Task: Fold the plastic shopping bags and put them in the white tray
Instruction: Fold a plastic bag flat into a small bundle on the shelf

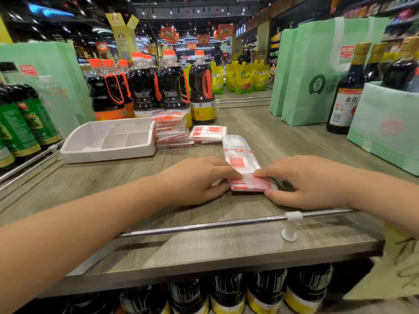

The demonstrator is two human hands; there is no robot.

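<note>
On the wooden tabletop (283, 137), close to the front rail (204, 226), lies a white plastic bag (240, 155) with red print. Its near end is folded over. The left hand (199, 180) and the right hand (306, 182) each keep a narrow grip and pinch that folded end from both sides. The white tray (90, 152) sits farther back on the left. A stack of folded bags (171, 130) is just beside it.

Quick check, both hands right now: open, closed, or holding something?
Left hand: pinches the folded near end of the bag.
Right hand: pinches the same folded end from the other side.
</note>
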